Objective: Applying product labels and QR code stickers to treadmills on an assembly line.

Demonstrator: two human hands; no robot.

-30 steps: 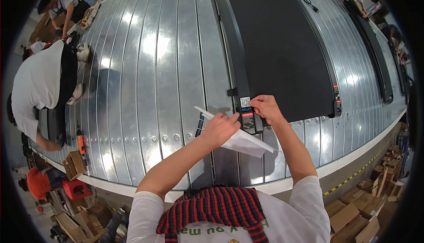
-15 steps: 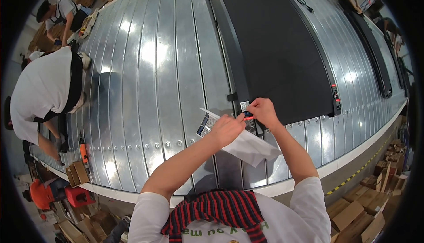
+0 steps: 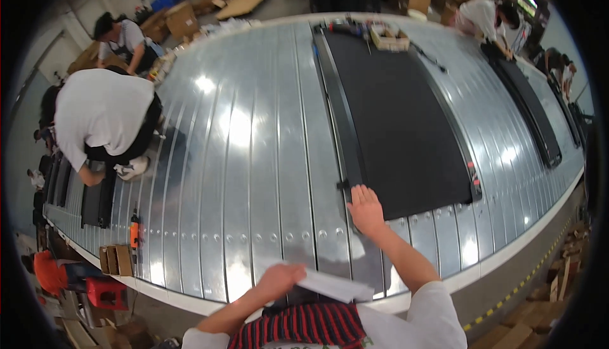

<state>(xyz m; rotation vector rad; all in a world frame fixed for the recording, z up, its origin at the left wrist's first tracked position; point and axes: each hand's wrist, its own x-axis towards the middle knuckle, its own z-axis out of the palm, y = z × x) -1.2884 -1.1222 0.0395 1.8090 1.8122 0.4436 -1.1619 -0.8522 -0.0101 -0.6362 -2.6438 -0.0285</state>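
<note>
My right hand (image 3: 366,211) lies flat, fingers stretched out, on the near-left corner of a long black panel (image 3: 406,121), at the end of its dark side rail (image 3: 344,117). Whatever is under the palm is hidden. Close to my body, my left hand (image 3: 281,279) is closed on a white label sheet (image 3: 336,285), which looks bent and slightly blurred. Red markings (image 3: 472,173) show at the panel's near-right corner.
The panel lies on a ribbed metal tabletop (image 3: 266,159). A parts tray (image 3: 389,37) sits at its far end, beside a black cable (image 3: 431,57). An orange power tool (image 3: 134,232) and small cardboard box (image 3: 116,260) are at left. A person (image 3: 104,108) bends over the left side.
My left hand has drawn the label sheet back toward my body. My right hand has gone from pinching at the panel corner to lying flat on it. The view has tilted up.
</note>
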